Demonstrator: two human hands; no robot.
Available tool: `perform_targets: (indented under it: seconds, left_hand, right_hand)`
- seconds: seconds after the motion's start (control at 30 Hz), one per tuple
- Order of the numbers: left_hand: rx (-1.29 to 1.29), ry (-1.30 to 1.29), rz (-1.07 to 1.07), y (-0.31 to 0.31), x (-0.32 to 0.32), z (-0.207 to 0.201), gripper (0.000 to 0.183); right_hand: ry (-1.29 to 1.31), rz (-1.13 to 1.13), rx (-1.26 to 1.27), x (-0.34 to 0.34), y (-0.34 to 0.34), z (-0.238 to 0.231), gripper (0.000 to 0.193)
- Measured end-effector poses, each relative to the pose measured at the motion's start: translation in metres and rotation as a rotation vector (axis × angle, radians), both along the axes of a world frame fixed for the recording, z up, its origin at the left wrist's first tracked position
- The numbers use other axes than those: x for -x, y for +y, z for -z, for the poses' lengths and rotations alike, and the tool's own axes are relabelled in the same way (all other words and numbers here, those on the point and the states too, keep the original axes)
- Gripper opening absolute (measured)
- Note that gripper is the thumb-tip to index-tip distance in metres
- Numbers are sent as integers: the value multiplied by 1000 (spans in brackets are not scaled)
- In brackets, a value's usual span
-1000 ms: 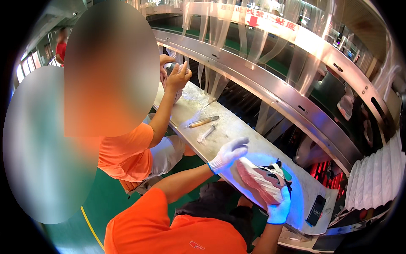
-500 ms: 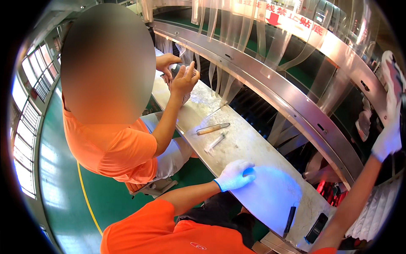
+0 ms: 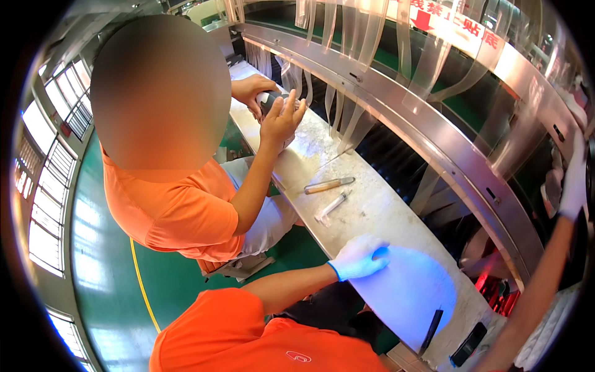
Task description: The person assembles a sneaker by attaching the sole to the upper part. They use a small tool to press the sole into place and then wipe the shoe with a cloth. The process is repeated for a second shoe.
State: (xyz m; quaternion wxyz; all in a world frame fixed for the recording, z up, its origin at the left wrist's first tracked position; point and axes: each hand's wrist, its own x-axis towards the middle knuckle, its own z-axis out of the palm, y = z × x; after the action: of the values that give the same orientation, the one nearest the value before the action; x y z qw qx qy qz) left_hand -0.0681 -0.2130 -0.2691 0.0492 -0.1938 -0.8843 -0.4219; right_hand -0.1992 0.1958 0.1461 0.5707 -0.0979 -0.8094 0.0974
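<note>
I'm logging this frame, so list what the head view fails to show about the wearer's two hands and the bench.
- Right hand: at the picture's right rim, stretched by the fisheye; its grip cannot be told.
- Left hand: rests on the bench; palm side hidden.
- Dark object in the co-worker's hands: mostly covered by their fingers.

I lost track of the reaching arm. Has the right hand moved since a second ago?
Yes. The right hand was low over the steel bench beside the left hand; now it is raised up at the conveyor frame.
</note>
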Motion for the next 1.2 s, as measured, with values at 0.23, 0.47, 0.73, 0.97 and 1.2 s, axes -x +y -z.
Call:
perform_targets:
  seconds: [0.23,0.47,0.73,0.97,1.2]
  left_hand:
    - [-11,-197,53,9,10,27,44]
    - [216,320,70,20,-9,-1,35]
    - [201,328,76,26,-6,-4,30]
    - [177,285,46,25,2,-10,28]
    - [167,243,106,10,7,-6,30]
  right_hand:
    - [-265,-459,338,-160,-68,320,41]
    - [-154,-10,810,-209,47,414,52]
    - [-350,601,722,-167,216,440,80]
    - [-893,566,393,-127,316,470,68]
    - [-1033,604,214,-110,403,499,57]
